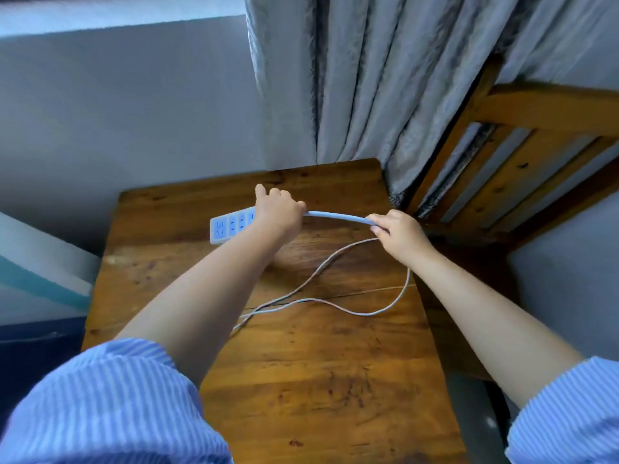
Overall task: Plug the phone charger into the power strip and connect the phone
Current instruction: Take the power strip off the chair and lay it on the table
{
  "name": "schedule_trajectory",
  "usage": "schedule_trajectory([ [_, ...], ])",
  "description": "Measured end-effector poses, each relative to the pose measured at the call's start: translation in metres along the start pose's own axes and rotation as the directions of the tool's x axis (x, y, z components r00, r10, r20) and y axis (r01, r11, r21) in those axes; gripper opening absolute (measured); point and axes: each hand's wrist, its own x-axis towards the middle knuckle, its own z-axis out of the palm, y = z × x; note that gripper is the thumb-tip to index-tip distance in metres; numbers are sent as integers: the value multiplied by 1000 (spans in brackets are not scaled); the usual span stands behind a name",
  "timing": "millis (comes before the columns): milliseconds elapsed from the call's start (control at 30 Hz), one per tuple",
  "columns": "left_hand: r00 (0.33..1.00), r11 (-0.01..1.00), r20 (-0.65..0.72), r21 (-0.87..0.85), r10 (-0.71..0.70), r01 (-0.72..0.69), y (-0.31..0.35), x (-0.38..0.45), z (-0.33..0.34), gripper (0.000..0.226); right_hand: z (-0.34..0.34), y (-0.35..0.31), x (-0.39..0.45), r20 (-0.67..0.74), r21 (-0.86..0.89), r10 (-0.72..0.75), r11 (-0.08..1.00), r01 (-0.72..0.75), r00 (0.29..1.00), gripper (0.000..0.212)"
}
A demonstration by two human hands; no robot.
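A white power strip (225, 228) lies near the back of the wooden table (321, 380), its sockets facing up. My left hand (278, 211) is closed over the strip's right end and hides it. The strip's thick white cord (338, 216) runs right from under that hand into my right hand (400, 233), which pinches it a little above the table. A thin white cable (335, 305) lies in loose loops across the middle of the table, and one strand rises to my right hand. No phone or charger plug shows.
Grey curtains (361, 82) hang right behind the table's back edge. A slatted wooden frame (522, 155) stands close on the right. A pale wall (127, 105) is behind on the left. Blue striped sleeves fill the bottom corners.
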Motion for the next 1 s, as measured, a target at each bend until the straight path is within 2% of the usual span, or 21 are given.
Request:
schedule_trajectory([
  [133,997,998,78,-60,-22,27,-5,50,26,42,14,16,50,117,-159,-91,981,109,989,26],
  [433,995,956,51,-276,-86,97,5,121,71,40,57,55,121,68,-209,11,978,3,998,35],
  [567,999,951,38,-307,-28,39,13,130,95,40,75,70,128,94,-204,50,979,-30,994,33],
  [733,999,907,-46,-420,-2,-18,11,130,109,38,82,70,124,45,-265,93,961,-78,995,34],
  [800,991,868,-132,-491,7,-71,8,124,114,38,82,63,118,-13,-280,103,954,-103,995,35],
  [933,975,797,-206,-600,-80,-62,-14,86,128,40,88,23,98,-175,-236,-9,971,-33,985,34],
  [1000,969,765,-188,-644,-157,-1,-32,58,139,39,98,-5,85,-169,-193,-66,981,32,983,30],
])
